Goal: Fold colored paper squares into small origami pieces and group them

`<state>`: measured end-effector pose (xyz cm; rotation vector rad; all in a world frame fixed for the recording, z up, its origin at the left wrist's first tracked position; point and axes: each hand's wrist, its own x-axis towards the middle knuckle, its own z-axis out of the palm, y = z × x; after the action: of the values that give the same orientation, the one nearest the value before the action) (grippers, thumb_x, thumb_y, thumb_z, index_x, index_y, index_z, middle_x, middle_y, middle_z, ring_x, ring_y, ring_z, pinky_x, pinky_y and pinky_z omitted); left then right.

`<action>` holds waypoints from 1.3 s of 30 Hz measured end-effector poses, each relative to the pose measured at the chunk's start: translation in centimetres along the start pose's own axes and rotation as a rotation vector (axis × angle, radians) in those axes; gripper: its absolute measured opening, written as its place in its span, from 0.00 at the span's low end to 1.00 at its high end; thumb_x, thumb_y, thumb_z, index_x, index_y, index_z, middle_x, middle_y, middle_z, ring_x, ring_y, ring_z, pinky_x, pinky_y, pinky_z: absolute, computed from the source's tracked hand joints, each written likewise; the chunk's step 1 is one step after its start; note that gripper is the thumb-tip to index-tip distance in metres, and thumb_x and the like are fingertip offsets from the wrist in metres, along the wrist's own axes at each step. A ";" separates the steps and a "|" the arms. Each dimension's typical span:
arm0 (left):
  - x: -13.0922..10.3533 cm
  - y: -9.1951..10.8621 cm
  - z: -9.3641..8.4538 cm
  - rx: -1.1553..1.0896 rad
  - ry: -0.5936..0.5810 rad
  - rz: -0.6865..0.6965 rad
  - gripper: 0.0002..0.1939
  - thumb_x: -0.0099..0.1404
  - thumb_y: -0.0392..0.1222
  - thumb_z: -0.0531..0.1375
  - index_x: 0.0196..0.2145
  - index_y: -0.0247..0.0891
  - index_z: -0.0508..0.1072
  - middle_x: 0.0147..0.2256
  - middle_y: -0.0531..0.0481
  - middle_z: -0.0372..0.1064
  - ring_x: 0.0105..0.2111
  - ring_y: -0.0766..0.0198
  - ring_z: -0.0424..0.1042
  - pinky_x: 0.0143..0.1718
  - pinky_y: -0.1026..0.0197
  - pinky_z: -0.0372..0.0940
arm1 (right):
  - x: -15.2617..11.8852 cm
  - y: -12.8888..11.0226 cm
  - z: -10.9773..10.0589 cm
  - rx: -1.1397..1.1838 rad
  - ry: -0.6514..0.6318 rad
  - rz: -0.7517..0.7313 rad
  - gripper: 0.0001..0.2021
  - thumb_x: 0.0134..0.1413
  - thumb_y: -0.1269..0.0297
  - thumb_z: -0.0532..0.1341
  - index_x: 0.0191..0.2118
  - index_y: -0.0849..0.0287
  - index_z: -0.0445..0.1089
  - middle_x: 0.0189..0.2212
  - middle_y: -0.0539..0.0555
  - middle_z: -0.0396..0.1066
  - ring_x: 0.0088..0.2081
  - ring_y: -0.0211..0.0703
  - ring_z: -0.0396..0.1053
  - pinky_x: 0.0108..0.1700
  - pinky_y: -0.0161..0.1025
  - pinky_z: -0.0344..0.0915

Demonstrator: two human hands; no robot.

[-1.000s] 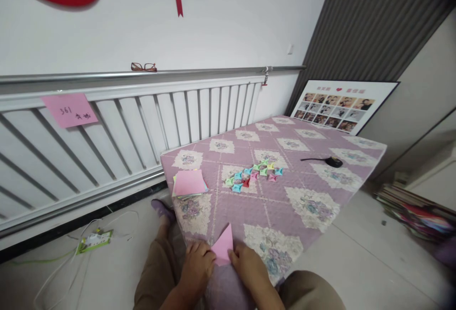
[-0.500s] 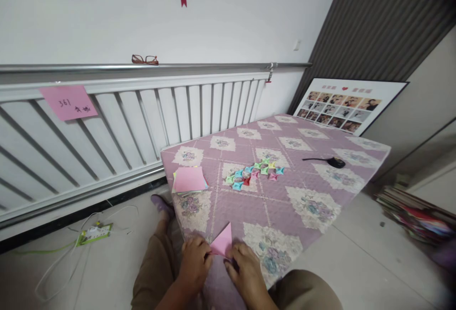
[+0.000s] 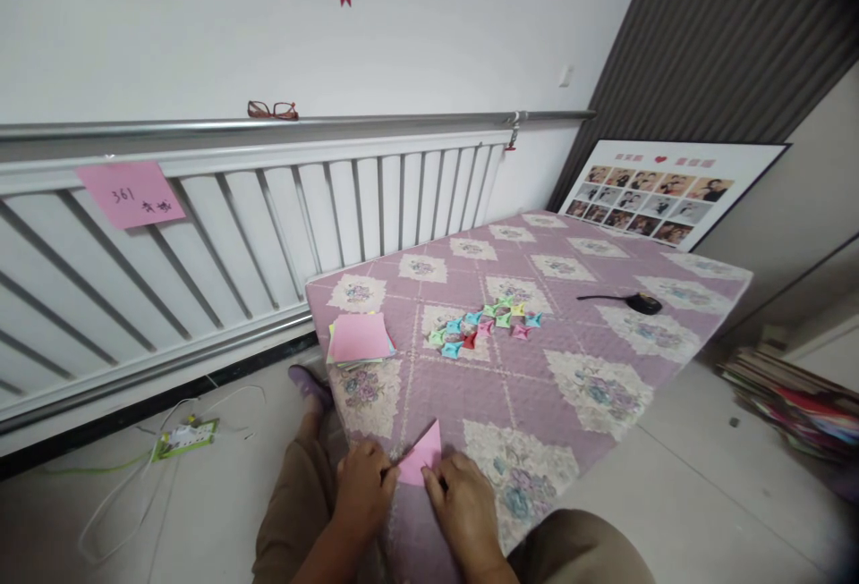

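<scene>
A pink sheet of paper (image 3: 424, 454), partly folded with one point facing away from me, lies at the near end of the table. My left hand (image 3: 366, 486) pinches its left corner between thumb and fingers. On the opposite side my right hand (image 3: 464, 503) grips the paper's right edge, thumb pressed on top near the middle. Farther up the cloth sit several small folded paper pieces (image 3: 484, 330) in green, blue, pink, red and yellow. A stack of square paper (image 3: 361, 338), pink on top, rests near the table's left edge.
A floral purple tablecloth (image 3: 497, 387) covers the table. On its right side lies a black object with a thin handle (image 3: 641, 303). A photo board (image 3: 671, 190) leans behind. The white radiator (image 3: 369, 208) runs along the left, with a power strip (image 3: 186, 439) on the floor.
The paper's near part has been turned, so the pink shape looks wider and lower. My right thumb has moved up onto it. The view has shifted slightly.
</scene>
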<state>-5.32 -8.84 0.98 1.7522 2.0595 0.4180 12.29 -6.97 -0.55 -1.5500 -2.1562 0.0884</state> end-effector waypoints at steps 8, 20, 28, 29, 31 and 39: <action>0.3 0.4 -0.6 0.081 -0.025 0.008 0.09 0.63 0.43 0.54 0.29 0.39 0.71 0.38 0.49 0.69 0.41 0.59 0.65 0.41 0.57 0.52 | 0.4 -0.3 0.0 -0.049 0.026 -0.002 0.08 0.56 0.63 0.59 0.28 0.56 0.70 0.28 0.52 0.70 0.32 0.42 0.66 0.37 0.37 0.55; -0.1 0.4 -0.5 0.172 0.008 0.121 0.10 0.67 0.37 0.51 0.40 0.41 0.71 0.43 0.48 0.68 0.46 0.56 0.63 0.48 0.53 0.51 | 0.4 -0.2 0.0 -0.043 -0.001 0.036 0.05 0.55 0.64 0.59 0.29 0.56 0.68 0.28 0.51 0.69 0.31 0.42 0.66 0.36 0.37 0.55; -1.0 1.1 0.9 0.334 -0.103 0.438 0.18 0.71 0.37 0.47 0.54 0.47 0.66 0.50 0.45 0.66 0.49 0.53 0.62 0.51 0.48 0.53 | 0.3 0.1 0.4 -0.014 0.001 0.042 0.03 0.54 0.65 0.59 0.35 0.57 0.69 0.31 0.53 0.71 0.34 0.45 0.68 0.37 0.39 0.60; -1.2 0.9 1.0 0.323 -0.098 0.426 0.18 0.70 0.37 0.48 0.55 0.49 0.66 0.52 0.45 0.65 0.50 0.52 0.62 0.51 0.47 0.53 | 0.3 0.2 0.4 -0.001 0.016 0.055 0.06 0.54 0.65 0.59 0.38 0.57 0.69 0.33 0.54 0.72 0.35 0.47 0.69 0.38 0.39 0.61; -1.6 0.3 1.1 0.295 -0.090 0.396 0.19 0.69 0.38 0.51 0.55 0.53 0.66 0.54 0.47 0.64 0.52 0.52 0.60 0.52 0.47 0.52 | 0.2 0.3 0.6 0.022 0.057 0.083 0.13 0.53 0.64 0.60 0.45 0.58 0.67 0.39 0.57 0.72 0.39 0.50 0.69 0.41 0.42 0.62; -3.3 -2.6 2.9 0.299 0.017 0.268 0.27 0.66 0.31 0.50 0.58 0.56 0.62 0.60 0.53 0.58 0.57 0.53 0.57 0.53 0.48 0.53 | -0.2 0.2 0.6 0.015 0.078 0.123 0.13 0.50 0.60 0.62 0.42 0.58 0.71 0.47 0.62 0.69 0.47 0.56 0.66 0.47 0.49 0.65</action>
<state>-5.73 -12.60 -2.42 2.2202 1.9847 0.2074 12.21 -6.94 -1.24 -1.6489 -1.9961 0.0829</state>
